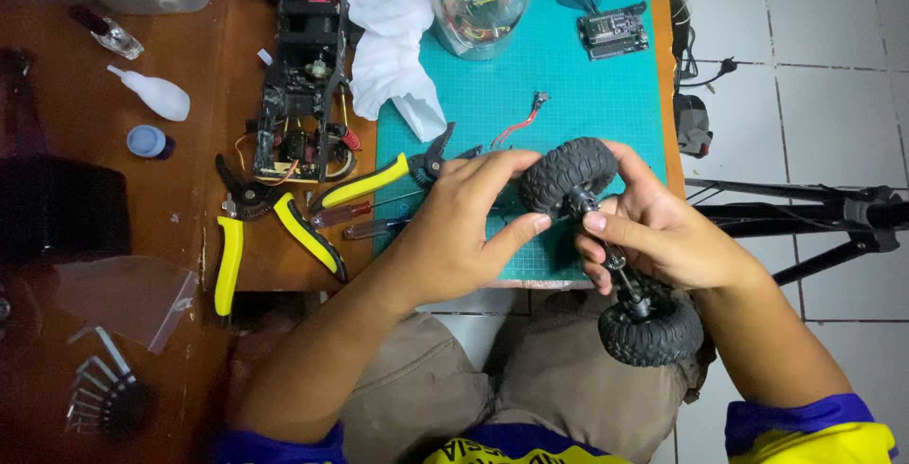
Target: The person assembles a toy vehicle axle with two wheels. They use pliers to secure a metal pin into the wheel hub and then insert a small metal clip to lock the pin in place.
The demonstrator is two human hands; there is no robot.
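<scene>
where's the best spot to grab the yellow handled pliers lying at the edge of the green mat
Take the yellow-handled pliers by the long yellow grip, coming from above with fingers across it. They lie flat, the handle pointing left onto bare wood, while the dark jaws sit right beside the left hand, which is busy on the axle with wheels. The screwdrivers just below crowd that side, so a top approach looks cleanest.

Both arms bare from elbow down, no gloves, no watch or rings on my left hand (454, 237) or right hand (653, 232). Short sleeves: blue cuffs w/ yellow above, same on both sides. Shirt front is yellow and blue w/ dark lettering. Khaki-brown trousers, creased over the knees.
</scene>
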